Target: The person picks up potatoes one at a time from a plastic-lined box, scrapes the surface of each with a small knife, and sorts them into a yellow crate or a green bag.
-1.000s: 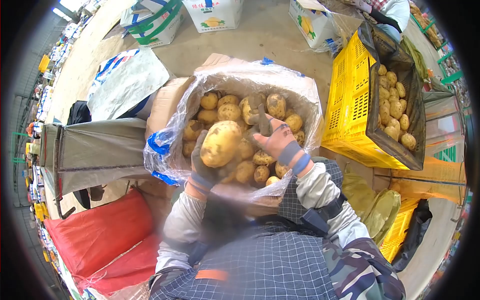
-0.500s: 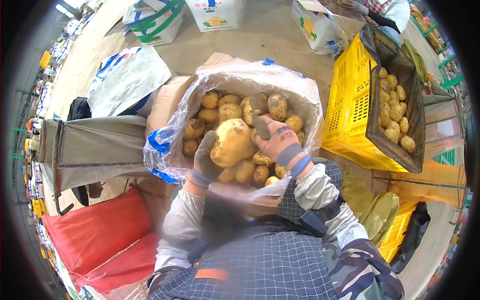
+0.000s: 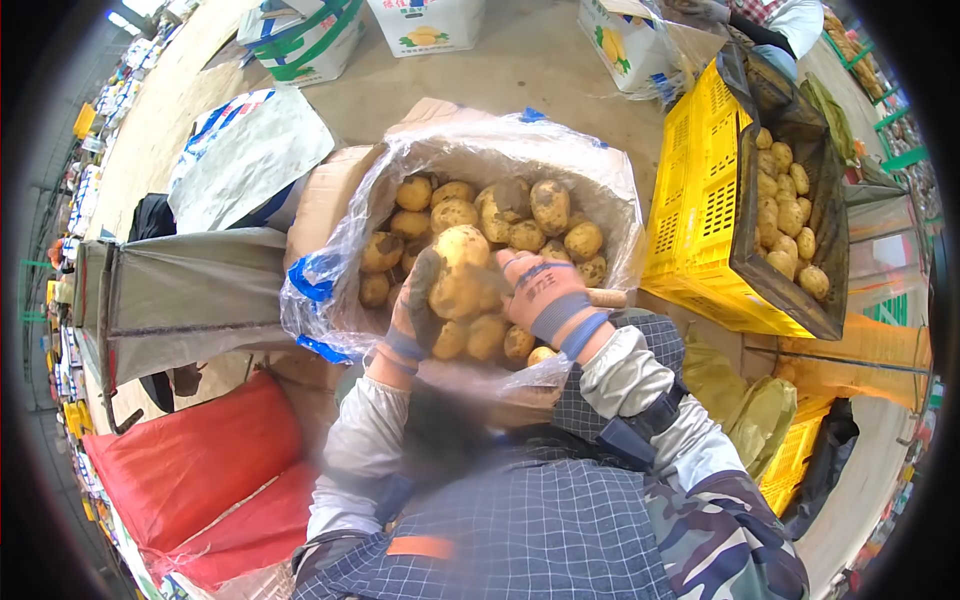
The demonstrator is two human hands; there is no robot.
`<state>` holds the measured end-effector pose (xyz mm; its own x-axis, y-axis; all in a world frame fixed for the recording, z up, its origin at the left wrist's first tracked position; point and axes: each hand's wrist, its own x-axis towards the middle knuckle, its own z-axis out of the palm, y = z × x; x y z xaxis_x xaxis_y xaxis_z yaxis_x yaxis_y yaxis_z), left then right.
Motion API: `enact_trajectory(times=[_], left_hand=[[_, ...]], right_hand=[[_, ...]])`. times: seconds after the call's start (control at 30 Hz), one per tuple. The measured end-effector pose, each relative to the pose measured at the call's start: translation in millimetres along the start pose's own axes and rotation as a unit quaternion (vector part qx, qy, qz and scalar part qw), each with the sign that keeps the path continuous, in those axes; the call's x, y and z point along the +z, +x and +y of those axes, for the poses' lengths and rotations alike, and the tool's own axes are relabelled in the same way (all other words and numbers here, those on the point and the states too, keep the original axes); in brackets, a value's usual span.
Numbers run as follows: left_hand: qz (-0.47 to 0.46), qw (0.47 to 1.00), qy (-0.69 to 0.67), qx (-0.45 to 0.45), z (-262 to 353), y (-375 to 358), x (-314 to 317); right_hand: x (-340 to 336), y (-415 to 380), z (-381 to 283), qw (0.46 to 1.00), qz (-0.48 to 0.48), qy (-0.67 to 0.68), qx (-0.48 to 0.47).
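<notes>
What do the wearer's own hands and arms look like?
The left hand and right hand wear orange-pink fabric gloves with blue-banded cuffs; dark grey covers the left palm side, printed characters the right back. Pale grey sleeves cover both forearms; the right has a black strap.

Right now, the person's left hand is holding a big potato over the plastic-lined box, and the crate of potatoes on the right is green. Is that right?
Not quite: the crate of potatoes on the right is yellow, not green, as the head view shows. The left hand is holding a big potato over the plastic-lined box, just as you said.
</notes>
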<state>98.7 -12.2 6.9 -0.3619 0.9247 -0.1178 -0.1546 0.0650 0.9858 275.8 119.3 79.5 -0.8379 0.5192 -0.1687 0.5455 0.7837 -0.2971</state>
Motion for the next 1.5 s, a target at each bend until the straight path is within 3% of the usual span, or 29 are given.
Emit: enact_trajectory(times=[0.07, 0.1, 0.13, 0.2, 0.3, 0.33, 0.4, 0.43, 0.47, 0.57, 0.63, 0.73, 0.83, 0.87, 0.9, 0.93, 0.97, 1.03, 1.1, 1.13, 1.2, 1.27, 1.33, 1.37, 1.4, 1.5], left_hand=[[0.046, 0.971, 0.195, 0.129, -13, 3, 4], [0.059, 0.968, 0.197, 0.143, -15, 2, 5], [0.073, 0.965, 0.199, 0.157, -17, 2, 6], [0.070, 0.997, -0.006, 0.041, 9, -1, 17], [0.052, 0.940, -0.313, -0.127, 43, 3, 28], [0.053, 0.970, -0.210, -0.108, 33, 6, 22], [0.058, 0.989, -0.117, -0.068, 30, 5, 18], [0.055, 0.991, -0.114, -0.052, 31, 3, 18], [0.053, 0.992, -0.105, -0.040, 32, 2, 17], [0.049, 0.998, -0.046, 0.001, 33, 1, 13], [0.040, 0.995, 0.065, 0.065, 28, 1, 8], [0.008, 0.895, 0.371, 0.248, 31, -3, -3], [-0.024, 0.863, 0.425, 0.272, 35, 14, -7], [0.016, 0.948, 0.259, 0.185, 25, 16, -6], [0.042, 0.971, 0.179, 0.151, 24, 17, 1], [0.074, 0.985, 0.093, 0.122, 22, 17, 7], [0.097, 0.978, 0.104, 0.156, 28, 18, 18], [0.093, 0.995, 0.042, 0.004, 55, 6, 15], [0.136, 0.990, -0.008, -0.026, 58, 1, 14], [0.164, 0.978, -0.095, -0.083, 44, 5, 4], [0.186, 0.970, -0.107, -0.113, 42, 7, -5], [0.204, 0.963, -0.111, -0.139, 46, 12, -4], [0.185, 0.971, -0.102, -0.114, 43, 14, 2], [0.176, 0.974, -0.097, -0.101, 42, 16, 7], [0.164, 0.977, -0.076, -0.110, 41, 19, 12], [0.090, 0.986, 0.057, -0.126, 14, 20, 22]], right_hand=[[-9, -3, -16, 0.996, -0.075, -0.045, -0.014], [-12, -5, -24, 0.991, -0.113, -0.066, -0.022], [-6, -7, -23, 0.992, -0.092, -0.084, -0.038], [-3, -5, -18, 0.998, -0.038, -0.037, -0.024], [31, 5, 11, 0.989, 0.114, 0.087, 0.033], [40, 9, 20, 0.973, 0.175, 0.136, 0.056], [6, 8, 16, 0.918, 0.022, 0.371, 0.136], [-16, 6, 12, 0.860, -0.057, 0.478, 0.171], [-29, 0, 3, 0.781, -0.066, 0.588, 0.198], [-10, 5, 9, 0.745, -0.074, 0.642, 0.167], [-1, 5, 13, 0.726, -0.079, 0.669, 0.137], [5, 3, 17, 0.696, -0.090, 0.707, 0.083], [19, -4, 13, 0.632, -0.097, 0.766, 0.061], [29, -1, 10, 0.597, -0.110, 0.791, 0.071], [29, -1, 11, 0.572, -0.109, 0.808, 0.087], [29, -3, 12, 0.547, -0.107, 0.824, 0.103], [26, -5, 12, 0.532, -0.093, 0.832, 0.127], [19, -7, 16, 0.510, 0.000, 0.855, 0.096], [-5, -17, 47, 0.595, 0.145, 0.790, -0.033], [-19, -26, 76, 0.521, 0.126, 0.843, -0.040], [-48, -42, 136, 0.356, 0.088, 0.929, -0.045], [-69, -76, 188, 0.355, 0.217, 0.909, 0.004], [-72, -99, 234, 0.324, 0.307, 0.893, 0.050], [-76, -108, 239, 0.281, 0.350, 0.890, 0.084], [-77, -113, 244, 0.276, 0.306, 0.909, 0.055], [-84, -103, 203, 0.391, 0.287, 0.873, 0.049]])
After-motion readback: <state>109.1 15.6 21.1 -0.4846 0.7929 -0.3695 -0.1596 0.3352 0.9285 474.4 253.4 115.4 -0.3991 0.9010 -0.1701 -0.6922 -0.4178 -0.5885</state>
